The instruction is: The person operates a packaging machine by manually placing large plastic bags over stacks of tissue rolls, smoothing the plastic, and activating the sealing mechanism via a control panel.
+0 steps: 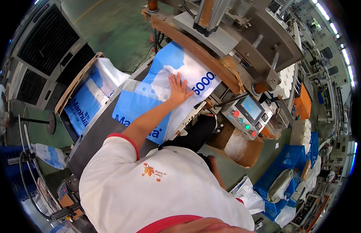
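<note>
My left hand [179,89] lies flat, fingers spread, on a blue and white printed plastic sheet [162,62] that looks like bag film. The sheet's far edge reaches under a brown bar of the machine [196,50]. Nearer me, another blue and white printed piece with a clear dotted strip [143,90] overlaps it, below my wrist. Both lie on a dark conveyor-like bed [99,136]. My right forearm [216,173] hangs low beside my dark trousers, and its fingers are hidden.
A control box [246,115] with a screen and coloured buttons stands right of the sheet. Below it sits an open cardboard box [242,149] holding clear film. Left of the bed, a carton [77,91] holds similar printed plastic. Blue crates [279,165] stand farther right.
</note>
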A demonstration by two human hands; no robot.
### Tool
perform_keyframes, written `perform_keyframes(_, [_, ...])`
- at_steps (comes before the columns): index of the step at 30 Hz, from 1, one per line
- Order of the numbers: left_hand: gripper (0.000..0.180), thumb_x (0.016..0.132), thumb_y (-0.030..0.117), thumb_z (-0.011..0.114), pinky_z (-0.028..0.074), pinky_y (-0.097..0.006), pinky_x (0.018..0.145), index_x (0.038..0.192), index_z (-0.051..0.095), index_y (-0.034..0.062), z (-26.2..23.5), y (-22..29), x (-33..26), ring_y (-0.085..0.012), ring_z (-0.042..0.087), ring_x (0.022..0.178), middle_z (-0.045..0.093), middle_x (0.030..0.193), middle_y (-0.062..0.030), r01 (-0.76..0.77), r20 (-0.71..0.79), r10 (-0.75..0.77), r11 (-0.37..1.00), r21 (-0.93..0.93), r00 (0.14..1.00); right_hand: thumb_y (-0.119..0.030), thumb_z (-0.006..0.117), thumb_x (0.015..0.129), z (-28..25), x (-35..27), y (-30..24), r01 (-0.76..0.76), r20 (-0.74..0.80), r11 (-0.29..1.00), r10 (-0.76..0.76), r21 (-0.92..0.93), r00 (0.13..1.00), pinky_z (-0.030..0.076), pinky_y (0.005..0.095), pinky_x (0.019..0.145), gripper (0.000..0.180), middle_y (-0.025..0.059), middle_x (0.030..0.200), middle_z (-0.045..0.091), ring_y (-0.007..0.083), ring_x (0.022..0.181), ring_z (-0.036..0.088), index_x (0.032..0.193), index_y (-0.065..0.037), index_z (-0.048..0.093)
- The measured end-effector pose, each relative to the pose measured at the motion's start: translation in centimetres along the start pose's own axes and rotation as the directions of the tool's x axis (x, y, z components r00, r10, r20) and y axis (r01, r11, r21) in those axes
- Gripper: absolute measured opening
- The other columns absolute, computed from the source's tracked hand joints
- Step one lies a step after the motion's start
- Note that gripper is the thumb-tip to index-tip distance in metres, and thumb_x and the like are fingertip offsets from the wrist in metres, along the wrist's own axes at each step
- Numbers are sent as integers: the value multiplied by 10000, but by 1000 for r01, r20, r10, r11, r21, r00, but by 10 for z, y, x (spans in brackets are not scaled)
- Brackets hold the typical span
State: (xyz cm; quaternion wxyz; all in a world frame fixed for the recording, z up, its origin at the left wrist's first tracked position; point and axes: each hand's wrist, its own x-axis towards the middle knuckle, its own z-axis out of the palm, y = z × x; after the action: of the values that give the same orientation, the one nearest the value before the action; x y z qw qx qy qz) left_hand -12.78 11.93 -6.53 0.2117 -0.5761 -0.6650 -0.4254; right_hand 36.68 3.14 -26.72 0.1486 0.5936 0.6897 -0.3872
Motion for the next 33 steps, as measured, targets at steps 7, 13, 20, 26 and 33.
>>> perform_keyframes(7, [541, 811, 410, 583, 89, -629, 1045, 1279, 483, 158, -99, 21, 26, -359, 238, 1333, 308, 1435, -144, 50, 338, -56, 998, 28, 940, -117, 589, 834, -109, -14, -220, 522, -739, 822, -203, 228, 642, 459, 358, 757, 240, 125, 878, 551, 256, 806, 566, 1049, -9, 587])
perform_keyframes(13, [563, 818, 456, 569, 97, -642, 1035, 1309, 467, 200, -115, 19, 73, -399, 207, 1342, 311, 1429, -162, -32, 456, -65, 979, 202, 887, -106, 589, 813, -187, -90, -394, 806, -755, 574, -591, -146, 284, 343, 427, 946, 346, 165, 1145, 510, 343, 1077, 458, 1146, -29, 531])
perform_keyframes(20, [693, 802, 670, 418, 9, -721, 970, 1367, 398, 269, -74, -2, 84, -486, 79, 1342, 197, 1463, -235, 54, 426, -211, 934, 352, 880, -498, 496, 862, -155, -70, -458, 542, -577, 683, -720, -491, 385, 144, 583, 1044, 747, 326, 1401, 222, 475, 1320, 156, 1378, 6, 300])
perform_keyframes(26, [704, 800, 669, 418, 0, -723, 965, 1382, 376, 276, -73, -3, 80, -495, 71, 1341, 183, 1465, -246, 76, 450, -239, 934, 350, 860, -513, 502, 847, -156, -74, -462, 487, -560, 688, -723, -538, 404, 120, 590, 1050, 748, 331, 1413, 184, 474, 1331, 132, 1367, -3, 326])
perform_keyframes(33, [693, 804, 656, 432, 22, -733, 952, 1385, 368, 284, -71, -5, 83, -500, 89, 1337, 186, 1462, -252, 79, 441, -232, 938, 338, 867, -512, 498, 857, -159, -74, -465, 476, -554, 691, -722, -544, 414, 161, 599, 1032, 732, 323, 1404, 206, 473, 1320, 160, 1375, -24, 325])
